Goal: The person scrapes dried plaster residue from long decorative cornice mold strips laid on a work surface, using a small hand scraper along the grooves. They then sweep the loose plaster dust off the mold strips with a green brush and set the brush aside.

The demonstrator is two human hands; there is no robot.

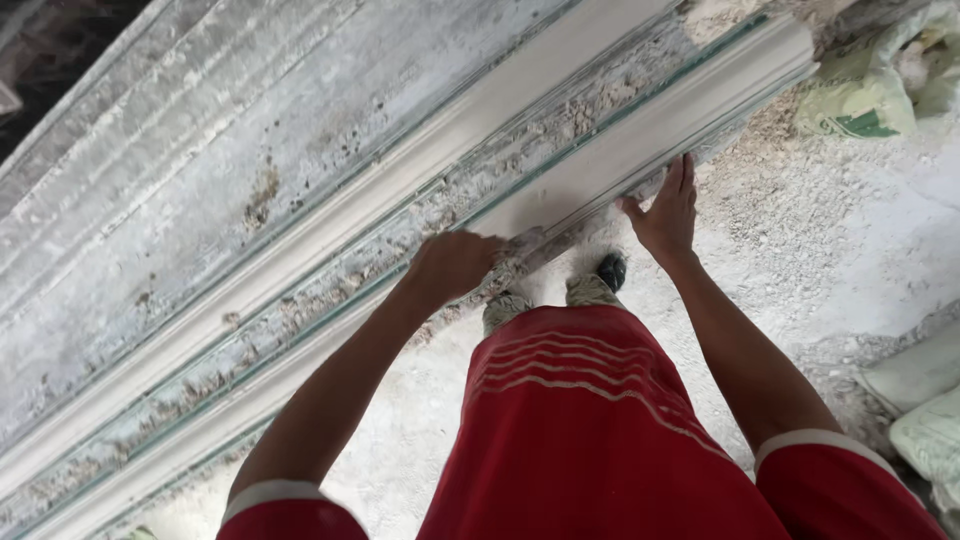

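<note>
Head view: both hands on white plaster moulding [640, 135], left [455, 262] curled, right [668, 212] flat, fingers spread.

Little free room along the bench edge, more open floor on the right

The near white moulding [640, 135] lies along the front edge of the long bench [200, 180], and both hands are already on it: the left hand [452, 262] curled on its lower edge, the right hand [668, 210] flat against its side, a short open stretch between them. Behind it a crusted channel [330, 300] and a second white moulding [400, 180] block the way further back. Under the edge, the person's own legs and shoes [600, 285] fill the gap. To the right the dusty floor [800, 230] is open until the sacks [870, 90] at the top and the bags [925, 400] lower down.
</note>
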